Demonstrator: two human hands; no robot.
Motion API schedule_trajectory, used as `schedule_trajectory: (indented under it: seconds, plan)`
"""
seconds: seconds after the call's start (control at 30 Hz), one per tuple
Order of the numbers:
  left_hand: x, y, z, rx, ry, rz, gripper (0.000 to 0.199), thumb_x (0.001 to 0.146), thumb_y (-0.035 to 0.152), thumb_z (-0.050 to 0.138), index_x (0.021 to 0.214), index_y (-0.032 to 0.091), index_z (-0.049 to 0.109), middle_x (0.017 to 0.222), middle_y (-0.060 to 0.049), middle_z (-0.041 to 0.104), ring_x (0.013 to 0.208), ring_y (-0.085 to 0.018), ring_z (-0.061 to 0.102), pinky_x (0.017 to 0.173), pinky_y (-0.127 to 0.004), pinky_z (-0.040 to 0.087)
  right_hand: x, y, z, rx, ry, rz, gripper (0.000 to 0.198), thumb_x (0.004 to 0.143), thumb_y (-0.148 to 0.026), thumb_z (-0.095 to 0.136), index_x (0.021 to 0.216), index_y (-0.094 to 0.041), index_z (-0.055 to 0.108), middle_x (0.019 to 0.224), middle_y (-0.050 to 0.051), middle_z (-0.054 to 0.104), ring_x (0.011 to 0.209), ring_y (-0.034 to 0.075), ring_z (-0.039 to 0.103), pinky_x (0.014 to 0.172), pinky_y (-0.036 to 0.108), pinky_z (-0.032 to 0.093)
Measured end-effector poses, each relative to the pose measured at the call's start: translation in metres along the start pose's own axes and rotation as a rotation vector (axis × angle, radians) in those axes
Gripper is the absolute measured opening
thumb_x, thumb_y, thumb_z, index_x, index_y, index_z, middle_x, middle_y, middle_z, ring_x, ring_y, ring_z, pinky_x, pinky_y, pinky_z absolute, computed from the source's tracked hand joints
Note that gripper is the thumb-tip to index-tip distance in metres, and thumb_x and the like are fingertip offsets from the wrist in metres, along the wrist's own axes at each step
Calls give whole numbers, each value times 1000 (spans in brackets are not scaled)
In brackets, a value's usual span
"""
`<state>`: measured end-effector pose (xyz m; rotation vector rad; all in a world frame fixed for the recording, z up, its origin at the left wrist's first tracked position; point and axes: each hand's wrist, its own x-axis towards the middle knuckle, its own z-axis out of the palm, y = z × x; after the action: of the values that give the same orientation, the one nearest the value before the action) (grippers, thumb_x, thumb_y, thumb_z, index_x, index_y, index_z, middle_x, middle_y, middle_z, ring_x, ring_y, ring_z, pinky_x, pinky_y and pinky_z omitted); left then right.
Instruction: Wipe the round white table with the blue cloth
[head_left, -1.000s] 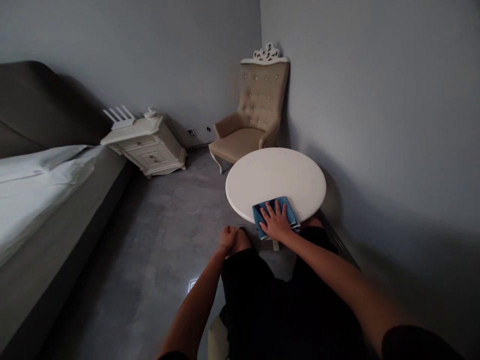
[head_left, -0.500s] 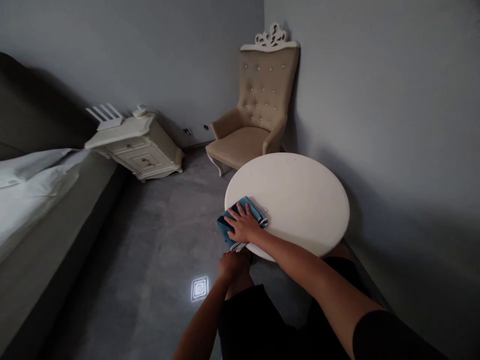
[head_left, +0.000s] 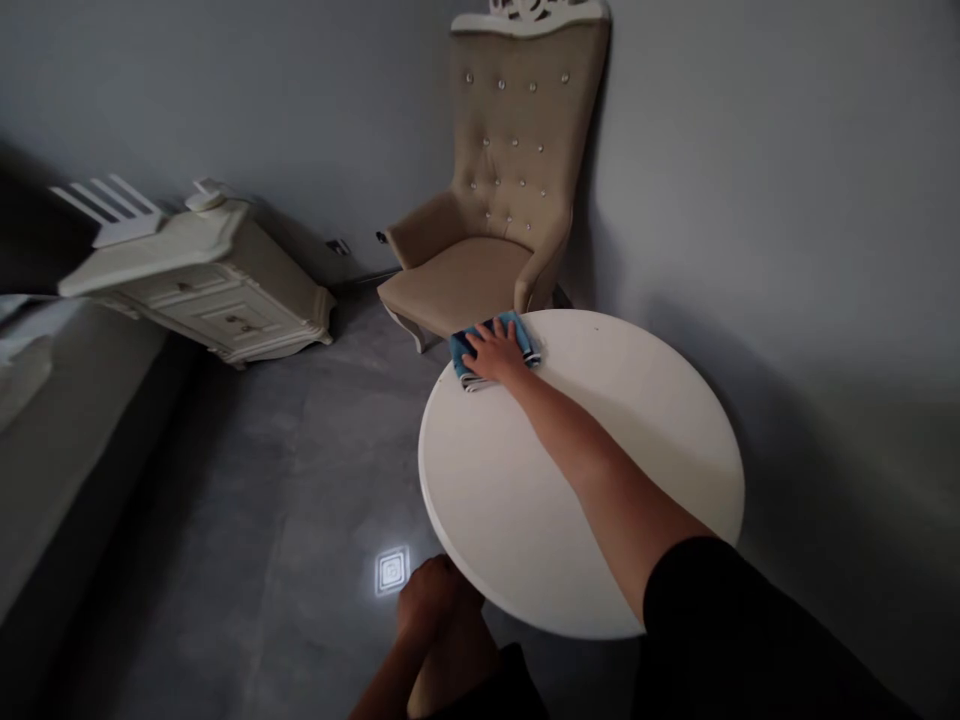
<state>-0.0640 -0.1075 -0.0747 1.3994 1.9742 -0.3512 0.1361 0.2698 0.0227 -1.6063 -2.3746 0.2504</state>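
Observation:
A folded blue cloth with dark and pale edges lies at the far left rim of the round white table. My right hand presses flat on top of it with fingers spread; the arm reaches across the tabletop. Below the near left rim, my left hand is curled over my bent knee, its fingertips hidden.
Behind the table stands a tan tufted armchair close to the wall. To the left are a cream nightstand carrying a white router, and a bed. A bright square drain cover is set in the grey floor.
My right hand and the cloth have moved from the table's near left edge to its far left edge. My view has come closer, and my left hand stays at the knee.

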Motion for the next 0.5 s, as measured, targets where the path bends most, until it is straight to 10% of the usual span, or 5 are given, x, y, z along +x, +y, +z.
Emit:
schedule_trajectory:
  seconds: [0.23,0.5]
  plan:
    - [5,7,-2,44,-19,32,51,109,53,49,130,24,84,146,-20,79,136,-45,74,102,-49,60,-13,147,-62,-121,40,304,75,115,-63,35,177,-21,46,184,15,37,166,49,28,135,81,11]
    - [-5,24,4,-5,59,36,51,103,62,58,125,25,85,138,-22,82,135,-48,74,102,-51,60,-171,245,-113,-227,10,583,79,116,-65,28,182,-21,33,186,24,29,159,50,41,125,77,37]
